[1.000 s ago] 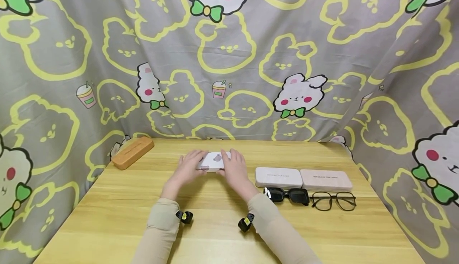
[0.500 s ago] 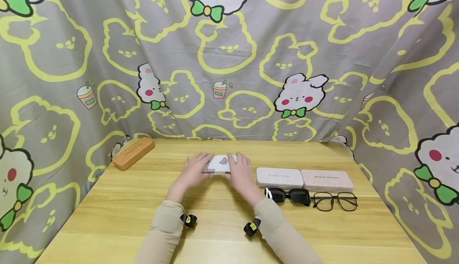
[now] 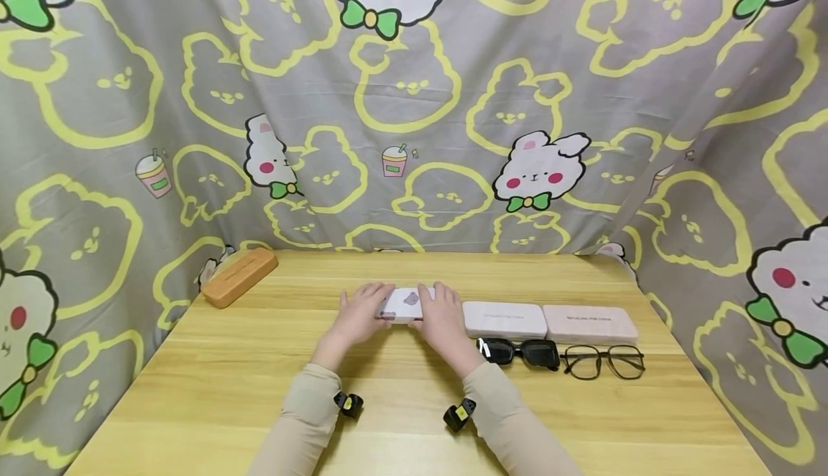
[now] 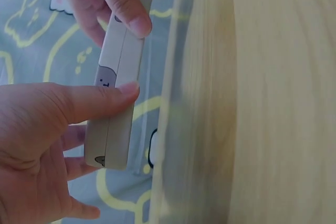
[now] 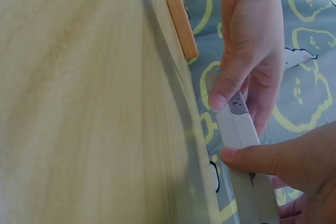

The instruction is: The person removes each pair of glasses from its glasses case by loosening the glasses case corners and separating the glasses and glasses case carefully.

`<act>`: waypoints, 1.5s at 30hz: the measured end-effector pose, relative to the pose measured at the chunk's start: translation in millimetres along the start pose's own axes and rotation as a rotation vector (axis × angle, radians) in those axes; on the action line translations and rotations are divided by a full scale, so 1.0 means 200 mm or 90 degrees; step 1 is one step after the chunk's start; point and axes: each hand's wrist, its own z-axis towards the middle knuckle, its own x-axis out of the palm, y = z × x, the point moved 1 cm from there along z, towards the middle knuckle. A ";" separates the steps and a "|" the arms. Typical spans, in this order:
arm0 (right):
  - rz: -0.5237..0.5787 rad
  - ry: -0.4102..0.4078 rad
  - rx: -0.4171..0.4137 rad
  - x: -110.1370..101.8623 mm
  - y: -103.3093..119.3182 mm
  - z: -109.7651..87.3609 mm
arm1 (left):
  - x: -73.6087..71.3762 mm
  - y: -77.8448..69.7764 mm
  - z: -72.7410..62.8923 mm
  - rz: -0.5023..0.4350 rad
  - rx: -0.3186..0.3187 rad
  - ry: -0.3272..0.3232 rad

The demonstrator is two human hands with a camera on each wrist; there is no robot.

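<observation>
Both hands hold a white glasses case [image 3: 402, 306] printed with small grey bear faces, at the middle of the table. My left hand [image 3: 359, 316] grips its left end, thumb along the near side and fingers behind. At the other end, my right hand [image 3: 441, 316] holds it the same way. In the left wrist view the thumb of the left hand [image 4: 63, 114] presses across the case's seam [image 4: 113, 93]. The right wrist view has the right hand [image 5: 299, 161] with its thumb on the case's side [image 5: 241, 145]. The lid is closed.
Right of the hands lie a white case [image 3: 504, 319] and a pinkish case [image 3: 590, 324], side by side. In front of them are black sunglasses [image 3: 519, 353] and clear-lensed glasses [image 3: 604, 362]. An orange-brown case [image 3: 241, 277] sits at the back left. A patterned curtain [image 3: 414, 116] hangs behind the table.
Both hands have moved the bear-print case to the right and a little nearer, towards the white case. The other cases and the glasses have stayed in place.
</observation>
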 end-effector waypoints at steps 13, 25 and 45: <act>0.002 0.080 0.037 0.00 -0.09 0.03 | 0.07 -0.08 0.01 0.002 -0.033 0.023; 0.012 0.102 0.057 0.01 -0.12 0.04 | 0.11 -0.14 0.02 -0.039 -0.082 0.022; -0.002 0.129 0.071 -0.01 -0.14 0.03 | 0.17 -0.16 0.04 -0.112 -0.091 0.040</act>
